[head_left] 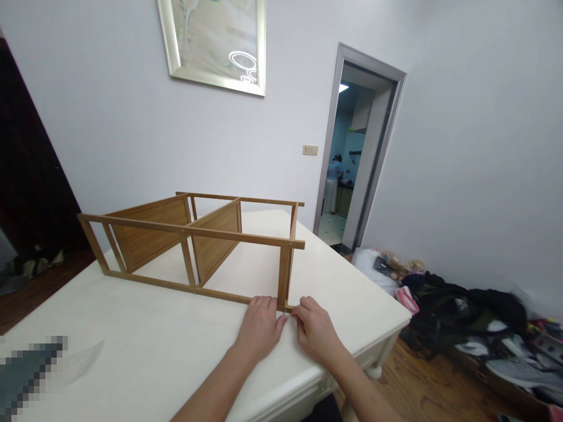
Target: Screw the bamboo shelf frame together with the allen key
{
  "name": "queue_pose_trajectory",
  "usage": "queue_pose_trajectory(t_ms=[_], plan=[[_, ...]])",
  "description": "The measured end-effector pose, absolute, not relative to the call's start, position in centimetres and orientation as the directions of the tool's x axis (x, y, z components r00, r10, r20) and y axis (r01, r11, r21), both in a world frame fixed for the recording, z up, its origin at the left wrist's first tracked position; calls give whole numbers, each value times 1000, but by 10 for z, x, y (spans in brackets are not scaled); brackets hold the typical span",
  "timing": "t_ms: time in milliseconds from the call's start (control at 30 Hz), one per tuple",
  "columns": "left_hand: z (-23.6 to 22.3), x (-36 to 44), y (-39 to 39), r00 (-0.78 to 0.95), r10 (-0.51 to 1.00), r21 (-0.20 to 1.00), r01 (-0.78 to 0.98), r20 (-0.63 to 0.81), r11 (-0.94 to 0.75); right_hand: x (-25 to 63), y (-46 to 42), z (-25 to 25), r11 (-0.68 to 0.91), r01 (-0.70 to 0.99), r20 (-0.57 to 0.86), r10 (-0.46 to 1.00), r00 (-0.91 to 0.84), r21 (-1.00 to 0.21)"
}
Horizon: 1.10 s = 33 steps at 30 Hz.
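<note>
A brown wooden shelf rack (237, 235) lies on its side on a white table (145, 328), with two panelled shelves standing upright between its rails. My left hand (260, 328) is closed over the near lower rail, close to the corner where a crosspiece meets it. The left thumb points toward a thin dark pin or screw (284, 312) at that joint. On the other side of the joint, my right hand (315, 328) is curled with its fingertips pinched at the short rail end. Its fingers cover whatever small part may be between them.
A clear plastic piece (85, 360) and a blurred-out dark object (26, 375) lie at the table's left. Bags and clothes (466, 310) and grey shoes (519, 372) are piled along the right wall. Beyond the doorway (352, 146), a person (333, 181) stands.
</note>
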<state>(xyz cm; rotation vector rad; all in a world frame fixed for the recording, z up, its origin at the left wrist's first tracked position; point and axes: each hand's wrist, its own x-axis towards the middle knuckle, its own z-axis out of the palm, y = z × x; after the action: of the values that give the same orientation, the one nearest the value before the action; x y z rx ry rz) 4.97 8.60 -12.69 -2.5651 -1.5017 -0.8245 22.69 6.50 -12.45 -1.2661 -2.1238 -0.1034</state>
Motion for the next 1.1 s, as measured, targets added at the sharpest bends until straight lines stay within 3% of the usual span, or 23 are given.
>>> queue_pose_trajectory(t_ms=[1100], plan=[[-128, 49, 87, 381, 797, 225, 821, 468, -525, 225, 64, -126, 536, 820, 572, 744, -347, -200]])
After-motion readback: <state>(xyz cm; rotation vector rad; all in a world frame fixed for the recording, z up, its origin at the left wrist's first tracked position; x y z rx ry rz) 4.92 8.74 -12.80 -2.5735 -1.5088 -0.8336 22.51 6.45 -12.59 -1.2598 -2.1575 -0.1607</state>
